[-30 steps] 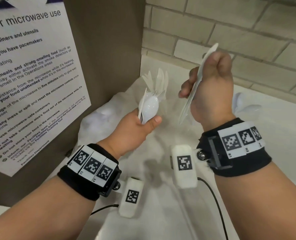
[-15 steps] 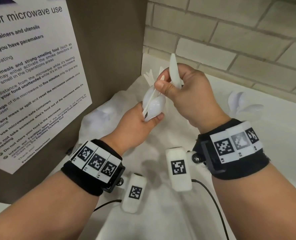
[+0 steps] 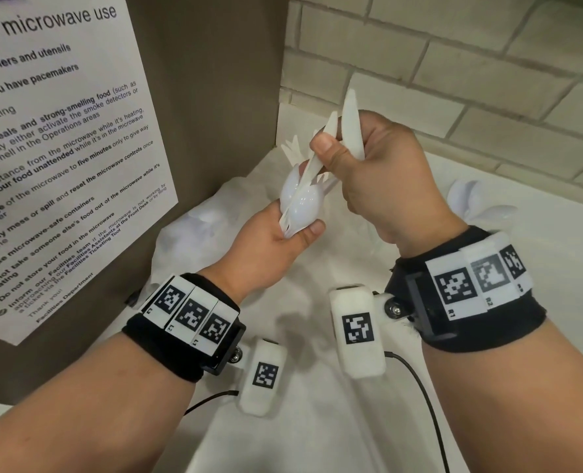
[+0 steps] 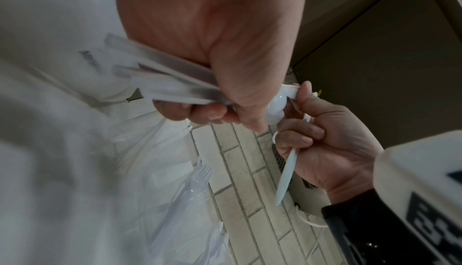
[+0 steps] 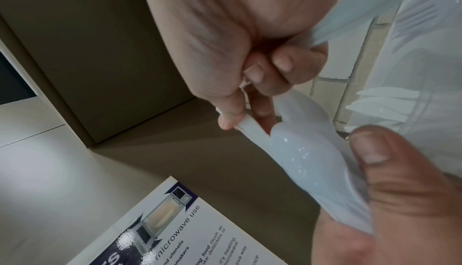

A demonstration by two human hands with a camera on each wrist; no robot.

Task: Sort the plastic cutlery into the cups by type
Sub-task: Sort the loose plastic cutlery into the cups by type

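Observation:
My left hand (image 3: 293, 233) grips a bundle of white plastic cutlery (image 3: 302, 203) by the handles, with spoon bowls in front and fork tines fanned out behind. From below, the handles (image 4: 160, 83) stick out of its fist. My right hand (image 3: 324, 155) is right against the bundle. Its thumb and forefinger pinch a narrow white knife (image 3: 312, 172) that lies across the spoon bowls. A second knife (image 3: 351, 121) is held in its curled fingers and points up. The spoon bowl (image 5: 307, 150) sits under my left thumb.
A brown cabinet with a microwave notice (image 3: 61, 148) stands close on the left, and a brick wall (image 3: 453, 80) runs behind. A crumpled clear plastic bag (image 4: 197, 182) with forks lies on the white counter (image 3: 317, 421). More white cutlery (image 3: 471, 199) stands at the right.
My right hand came down and left from beside the bundle, still holding its knife, and took hold of a knife in the bundle. The left hand has stayed in place.

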